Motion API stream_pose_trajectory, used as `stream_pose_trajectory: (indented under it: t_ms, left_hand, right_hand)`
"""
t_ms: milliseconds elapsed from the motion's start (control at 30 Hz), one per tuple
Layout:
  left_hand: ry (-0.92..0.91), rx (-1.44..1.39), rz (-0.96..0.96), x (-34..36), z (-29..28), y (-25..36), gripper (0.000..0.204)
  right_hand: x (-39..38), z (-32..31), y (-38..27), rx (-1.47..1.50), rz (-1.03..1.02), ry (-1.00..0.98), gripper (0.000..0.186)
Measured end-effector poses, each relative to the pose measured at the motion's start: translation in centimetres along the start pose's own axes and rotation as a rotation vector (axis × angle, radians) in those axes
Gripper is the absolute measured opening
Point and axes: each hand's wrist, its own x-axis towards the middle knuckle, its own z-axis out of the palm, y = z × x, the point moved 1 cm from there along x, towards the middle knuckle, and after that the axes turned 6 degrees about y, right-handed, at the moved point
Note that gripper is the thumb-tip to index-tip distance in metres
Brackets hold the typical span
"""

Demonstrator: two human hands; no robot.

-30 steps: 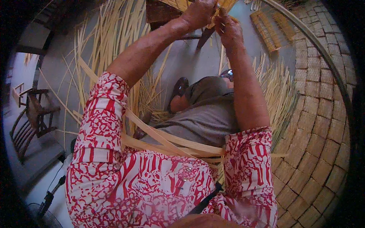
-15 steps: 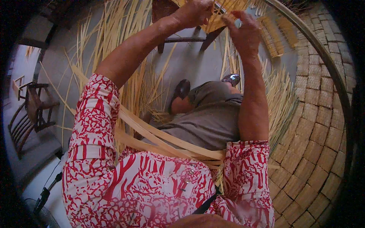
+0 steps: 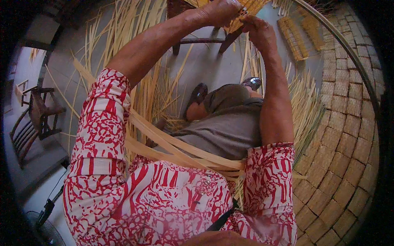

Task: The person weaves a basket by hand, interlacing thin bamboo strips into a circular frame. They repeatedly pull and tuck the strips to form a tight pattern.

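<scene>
At the top of the head view, my left hand [image 3: 225,12] is closed on a yellow woven piece [image 3: 236,25] above a dark wooden stool [image 3: 225,43]; its fingertips are partly hidden. My right hand [image 3: 258,33] has bent fingers pinched at the lower right of that piece, just below the left. Long pale flat strips [image 3: 184,160] lie across my grey-trousered lap [image 3: 217,123], under my raised arms.
Loose strips [image 3: 113,37] cover floor at the left and right of my legs. Woven panels [image 3: 291,37] lie at upper right. A long curved pole [image 3: 340,35] arches over stacked woven bundles [image 3: 340,143]. A wooden chair [image 3: 41,115] and a fan [image 3: 41,225] stand at left.
Both hands are a little further right than a second ago. My right fingers, more spread half a second ago, have drawn in toward my left hand at the woven piece.
</scene>
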Motion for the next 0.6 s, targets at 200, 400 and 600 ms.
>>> stream_pose_trajectory:
  t_ms: [200,400,600]
  left_hand:
    - [0.045,-0.096,0.007,-2.2,-2.4,1.5,0.012]
    - [0.152,0.068,0.228,-4.7,-1.4,-1.2,0.009]
    - [0.128,-0.271,-0.012,-5.4,-3.8,1.4,0.009]
  right_hand:
    - [0.1,0.2,1.0,-0.005,-0.131,-0.026,0.021]
    - [-0.1,0.6,-1.4,0.035,-0.185,-0.020,0.020]
    - [-0.9,-0.1,-2.1,-0.237,-0.122,-0.048,0.038]
